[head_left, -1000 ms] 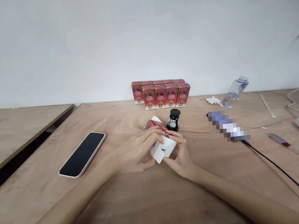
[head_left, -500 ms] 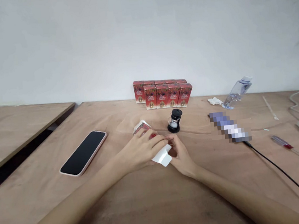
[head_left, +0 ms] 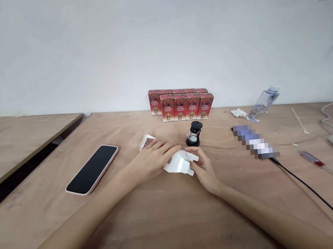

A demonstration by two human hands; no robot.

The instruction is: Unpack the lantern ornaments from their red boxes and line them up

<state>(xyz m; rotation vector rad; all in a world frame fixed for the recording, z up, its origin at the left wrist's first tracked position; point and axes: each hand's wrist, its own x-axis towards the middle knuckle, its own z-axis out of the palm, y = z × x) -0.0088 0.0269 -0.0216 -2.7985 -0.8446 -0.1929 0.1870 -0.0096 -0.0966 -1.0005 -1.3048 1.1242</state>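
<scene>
A small red printed carton [head_left: 179, 165] lies tilted in front of me, its white flaps spread toward the right. My left hand [head_left: 152, 159] lies over it with its fingers wrapped across the top, hiding most of the red print. At the flapped end, the thumb and forefinger of my right hand [head_left: 204, 171] hold a white flap. Just behind the hands a miniature black lantern [head_left: 195, 134] with a clear middle stands upright, touched by neither hand.
Two rows of red Christmas boxes [head_left: 179, 108] stand against the wall. A pink-edged phone [head_left: 93, 170] lies at left. On the right are a tilted clear bottle [head_left: 263, 104], crumpled tissue [head_left: 239, 113], a blurred-out device [head_left: 254, 141] on a black cable [head_left: 310, 186], and a screwdriver [head_left: 313, 158].
The carton has shifted a little left and turned, so more of its white flaps shows. My left hand has moved left with it; my right hand has moved slightly right, its fingers opening somewhat.
</scene>
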